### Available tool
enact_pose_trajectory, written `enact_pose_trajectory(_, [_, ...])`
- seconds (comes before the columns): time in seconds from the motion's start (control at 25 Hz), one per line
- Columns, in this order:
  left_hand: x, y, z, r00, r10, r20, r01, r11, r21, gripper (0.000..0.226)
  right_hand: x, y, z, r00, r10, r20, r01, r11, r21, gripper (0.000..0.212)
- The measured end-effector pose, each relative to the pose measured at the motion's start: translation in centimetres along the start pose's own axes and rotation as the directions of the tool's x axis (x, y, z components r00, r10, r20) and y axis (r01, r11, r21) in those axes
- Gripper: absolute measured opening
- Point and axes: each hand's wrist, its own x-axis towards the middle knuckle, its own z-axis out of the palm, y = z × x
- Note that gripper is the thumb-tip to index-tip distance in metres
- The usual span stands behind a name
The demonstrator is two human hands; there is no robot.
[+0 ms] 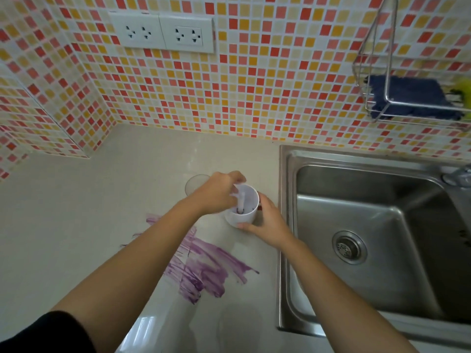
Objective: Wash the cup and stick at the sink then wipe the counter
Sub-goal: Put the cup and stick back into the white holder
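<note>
**A:** Head view: cup (242,207) sits on the counter (76,212) just left of the sink (369,225). My right hand (265,222) is wrapped round its sink-side wall, fingers curled on it, thumb under the near edge. My left hand (219,193) is pinched shut on the stick (240,200), which stands in the cup with its tip at the bottom.

**B:** Next move?

**A:** Lift cup and stick together over to the sink, I'd say. Keep the cup level, there's purple residue inside. Keep the stick's tip inside so it doesn't drip.

**B:** Counter?

**A:** Purple smear (201,263) left of the sink, nearer me than the cup. Blue cloth (407,98) in the wire rack (369,72) above the sink should do for that later.
</note>
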Motion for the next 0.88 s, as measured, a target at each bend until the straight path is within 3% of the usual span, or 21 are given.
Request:
enact_pose_trajectory(0.04, [-0.1,-0.6,-1.0,0.998,-0.014,-0.067,0.01,0.998,-0.068,0.052,0.2,0.2,0.1,1.0,0.001,-0.009,-0.001,1.0,0.017,0.097])
enact_pose_trajectory(0.12, [-0.5,-2.6,-2.3,0.987,-0.065,-0.15,0.061,0.998,-0.032,0.063,0.4,0.3,0.5,1.0,0.008,-0.006,-0.008,1.0,0.022,0.099])
enact_pose_trajectory(0.2, [-0.9,-4.6,-2.2,0.985,-0.167,-0.047,0.171,0.98,0.105,0.082,0.4,-0.2,0.8,0.999,0.033,0.0,-0.033,0.999,0.044,0.088])
enact_pose_trajectory(0.28, [-1.1,-6.1,-0.6,0.964,-0.258,0.067,0.247,0.96,0.131,0.096,0.4,-0.5,0.6,0.997,0.065,-0.034,-0.061,0.992,0.11,0.08])
enact_pose_trajectory(0.44, [-0.7,-6.8,1.5,0.956,-0.237,-0.175,0.232,0.971,-0.048,0.069,-0.2,-1.3,-3.4,0.964,0.125,-0.236,-0.081,0.979,0.186,0.08])
enact_pose_trajectory(0.52, [-0.4,-6.0,2.0,0.966,-0.184,-0.184,0.154,0.974,-0.166,0.071,-0.5,-2.0,-6.4,0.957,0.106,-0.269,-0.098,0.994,0.042,0.082])
enact_pose_trajectory(0.64, [0.3,-4.0,3.6,0.984,-0.091,-0.154,0.048,0.964,-0.263,0.085,-0.5,-3.6,-9.5,0.981,0.055,-0.188,-0.09,0.979,-0.182,0.082])
enact_pose_trajectory(0.76, [0.9,-3.2,5.7,0.979,-0.13,-0.158,0.07,0.938,-0.341,0.1,-0.3,-4.9,-11.0,0.998,0.027,-0.064,-0.048,0.934,-0.354,0.088])
enact_pose_trajectory(0.88, [0.8,-3.6,7.3,0.977,-0.16,-0.14,0.096,0.921,-0.377,0.096,0.1,-5.9,-11.2,0.998,0.018,0.058,0.014,0.86,-0.511,0.096])
